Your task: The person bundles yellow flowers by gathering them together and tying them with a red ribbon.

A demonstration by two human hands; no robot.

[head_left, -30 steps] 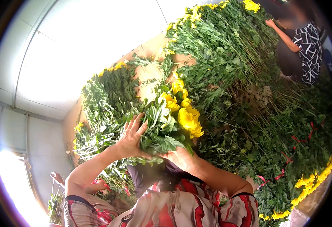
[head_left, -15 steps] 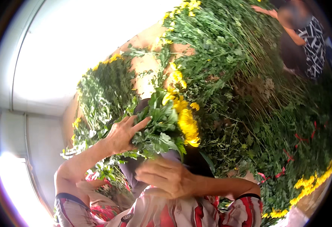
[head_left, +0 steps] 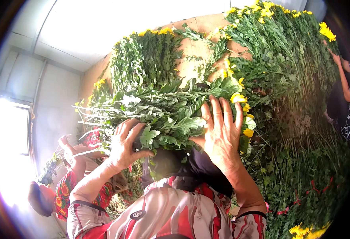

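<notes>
A bunch of yellow chrysanthemums [head_left: 171,107] lies across my lap, its cut stems toward the left and its blossoms at the right end. My left hand [head_left: 125,145] curves round the near side of the leafy stems, thumb apart from the fingers. Over the leaves just below the blossoms rests my right hand [head_left: 222,133], its fingers stretched and spread, the fingertips close to the yellow petals [head_left: 238,97]. The underside of the bunch is hidden.
Piles of cut chrysanthemums [head_left: 147,59] lie against a tan board [head_left: 199,26], with a larger heap [head_left: 286,55] on the right. One person [head_left: 344,87] is at the right edge near yellow blooms. Another person in a flowered top [head_left: 65,191] holds stems at the lower left.
My right hand has gone from in front of my chest up onto the blossom end of the bunch. The long stems now show stretching left past my left hand. The whole view has shifted.
</notes>
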